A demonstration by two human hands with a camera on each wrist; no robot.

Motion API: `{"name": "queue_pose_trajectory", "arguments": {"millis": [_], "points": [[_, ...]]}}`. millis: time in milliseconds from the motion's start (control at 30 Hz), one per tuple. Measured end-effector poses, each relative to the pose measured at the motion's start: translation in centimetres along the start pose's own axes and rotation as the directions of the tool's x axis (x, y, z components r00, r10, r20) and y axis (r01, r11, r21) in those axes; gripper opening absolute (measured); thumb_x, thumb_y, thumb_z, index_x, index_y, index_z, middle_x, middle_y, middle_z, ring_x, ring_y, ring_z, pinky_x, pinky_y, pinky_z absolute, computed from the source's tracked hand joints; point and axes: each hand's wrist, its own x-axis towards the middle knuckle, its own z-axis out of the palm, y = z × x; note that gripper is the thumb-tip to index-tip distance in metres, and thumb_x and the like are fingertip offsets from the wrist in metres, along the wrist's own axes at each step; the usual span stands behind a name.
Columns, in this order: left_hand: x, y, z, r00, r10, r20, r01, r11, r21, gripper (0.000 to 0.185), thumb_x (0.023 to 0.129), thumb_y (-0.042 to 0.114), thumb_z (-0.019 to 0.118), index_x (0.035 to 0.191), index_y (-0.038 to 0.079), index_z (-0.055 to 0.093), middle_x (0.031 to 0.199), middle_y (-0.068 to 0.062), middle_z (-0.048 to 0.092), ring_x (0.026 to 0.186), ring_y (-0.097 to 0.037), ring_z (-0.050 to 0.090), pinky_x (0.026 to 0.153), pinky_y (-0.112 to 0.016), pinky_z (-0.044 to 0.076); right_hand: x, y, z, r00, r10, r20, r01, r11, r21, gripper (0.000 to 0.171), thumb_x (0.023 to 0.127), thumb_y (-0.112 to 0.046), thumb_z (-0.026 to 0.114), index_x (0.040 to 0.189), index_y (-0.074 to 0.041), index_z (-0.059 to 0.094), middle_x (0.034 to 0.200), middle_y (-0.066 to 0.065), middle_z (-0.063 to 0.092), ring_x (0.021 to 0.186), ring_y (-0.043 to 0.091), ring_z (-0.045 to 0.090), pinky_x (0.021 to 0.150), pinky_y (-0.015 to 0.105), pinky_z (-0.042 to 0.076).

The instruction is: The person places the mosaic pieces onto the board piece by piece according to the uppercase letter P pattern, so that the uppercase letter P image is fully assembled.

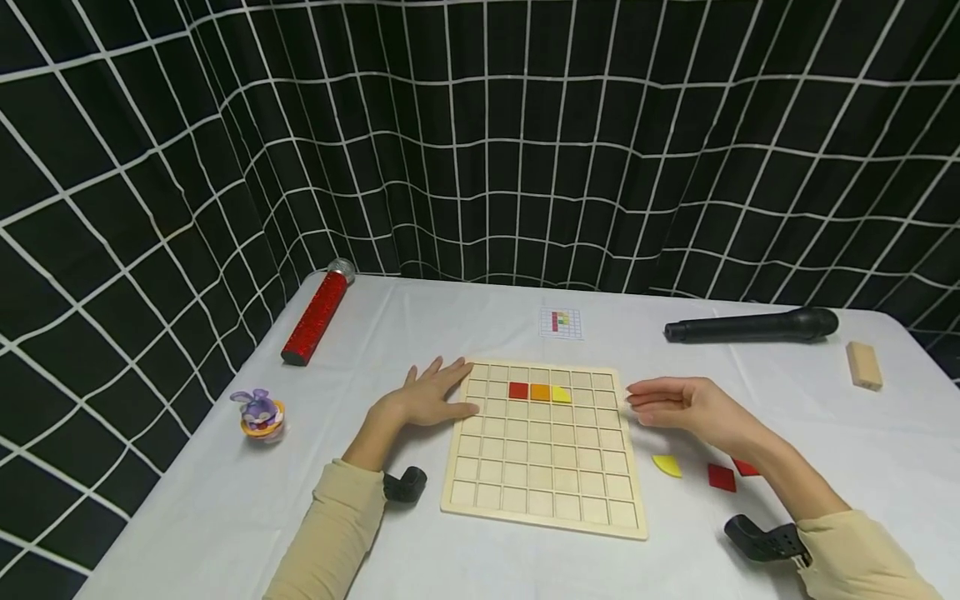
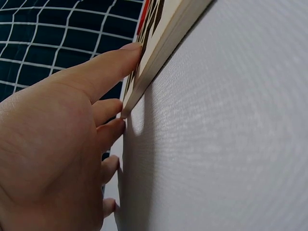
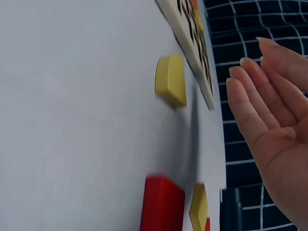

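A pale wooden grid board [image 1: 541,479] lies flat on the white table. In its second row from the far side sit a red square [image 1: 518,391], an orange square [image 1: 540,392] and a yellow quarter-round tile [image 1: 561,395], side by side. My left hand [image 1: 423,400] rests at the board's far left corner, its fingers spread and the thumb on the rim. Just off the right edge, my right hand [image 1: 692,407] hovers with fingers extended and nothing held. Below it lie a loose yellow quarter-round tile [image 1: 667,466] and a red square tile [image 1: 722,477].
Under the right wrist, another red tile [image 1: 746,467] is partly covered. A small printed pattern card [image 1: 561,322] lies beyond the board. Farther out are a red glittery microphone [image 1: 318,317], a black microphone [image 1: 750,326], a wooden block [image 1: 864,366] and a purple rabbit figure [image 1: 258,412].
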Motion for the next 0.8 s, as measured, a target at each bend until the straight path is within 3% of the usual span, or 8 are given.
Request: {"name": "queue_pose_trajectory", "arguments": {"millis": [400,800], "points": [[0.1,-0.2,0.1,1.0,0.007,0.001,-0.007,1.0,-0.005,0.076,0.092,0.05,0.054,0.152,0.013,0.024,0.157,-0.006,0.018,0.144,-0.032,0.005,0.11,-0.058,-0.003,-2.2,0.7,-1.7,0.998,-0.047,0.032,0.052,0.987,-0.15,0.053,0.087,-0.017,0.071,0.13,0.009,0.052,0.124,0.023,0.059,0.11,0.025,0.061,0.085,0.02,0.05],[0.1,-0.2,0.2,1.0,0.0,-0.005,0.0,1.0,-0.004,0.076,0.092,0.049,0.054,0.152,0.013,0.025,0.157,-0.005,0.018,0.144,-0.031,0.005,0.111,-0.057,-0.003,-3.9,2.4,-3.0,0.99,-0.115,0.083,0.131,0.966,-0.222,0.048,0.087,-0.01,0.07,0.125,0.012,0.053,0.121,0.026,0.059,0.103,0.005,0.061,0.08,0.022,0.052]]}}
